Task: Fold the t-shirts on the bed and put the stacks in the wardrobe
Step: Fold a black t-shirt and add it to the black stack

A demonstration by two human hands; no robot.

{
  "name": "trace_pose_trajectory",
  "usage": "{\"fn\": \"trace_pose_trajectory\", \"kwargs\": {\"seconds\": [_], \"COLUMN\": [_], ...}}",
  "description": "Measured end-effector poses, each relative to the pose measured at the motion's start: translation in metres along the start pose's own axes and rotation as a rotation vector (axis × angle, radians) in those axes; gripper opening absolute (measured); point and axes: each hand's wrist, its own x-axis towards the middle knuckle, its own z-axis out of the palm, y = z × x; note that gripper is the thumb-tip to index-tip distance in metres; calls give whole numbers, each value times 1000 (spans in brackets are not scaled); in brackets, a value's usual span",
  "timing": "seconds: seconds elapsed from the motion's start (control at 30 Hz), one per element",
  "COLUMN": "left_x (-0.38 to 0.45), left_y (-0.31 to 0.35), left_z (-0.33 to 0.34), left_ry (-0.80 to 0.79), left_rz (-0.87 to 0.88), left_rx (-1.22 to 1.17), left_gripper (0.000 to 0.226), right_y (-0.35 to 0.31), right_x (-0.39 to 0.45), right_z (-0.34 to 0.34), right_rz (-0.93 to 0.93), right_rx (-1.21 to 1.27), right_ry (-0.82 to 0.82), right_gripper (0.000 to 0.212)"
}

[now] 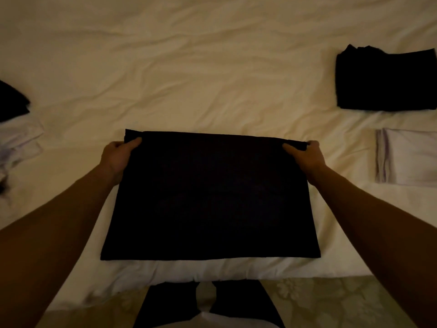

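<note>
A black t-shirt (pixel 210 197) lies flat as a wide folded rectangle on the cream bed (pixel 189 67), close to the near edge. My left hand (pixel 118 155) pinches its far left corner, thumb on top. At the far right corner my right hand (pixel 307 153) pinches the cloth the same way. A stack of folded black shirts (pixel 385 81) sits at the far right. Just nearer, at the right edge, lies a folded white stack (pixel 406 157).
Unfolded clothes lie at the left edge: a black piece (pixel 11 100) and a crumpled white piece (pixel 19 145). My dark-trousered legs (pixel 170 304) stand against the bed's near edge, over a patterned floor (pixel 319 301).
</note>
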Motion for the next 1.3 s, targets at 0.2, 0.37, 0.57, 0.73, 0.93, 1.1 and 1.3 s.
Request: {"fn": "trace_pose_trajectory", "kwargs": {"seconds": [0.2,0.37,0.57,0.73,0.93,1.1,1.3], "left_x": [6,-8,-20,-50,-92,-132,-147], "left_y": [17,31,35,20,-7,-65,-145], "left_z": [0,-4,-9,-23,-46,-55,-72], "left_ry": [-139,-300,-206,-160,-68,20,10], "left_rz": [-74,-5,109,200,337,452,561], "left_rx": [-17,216,206,132,227,360,600], "left_gripper": [25,19,23,25,28,22,32], "right_y": [-11,-15,-23,-10,16,69,159], "right_x": [12,7,-11,-43,-90,-140,-167], "right_z": [-4,-11,-31,-51,-67,-65,-44], "right_rz": [81,-30,-108,-237,-411,-480,-395], "right_rx": [70,79,117,135,92,93,-10], "right_ry": [-126,-161,-243,-231,-151,-55,-37], "right_gripper": [32,18,10,11,8,9,27]}}
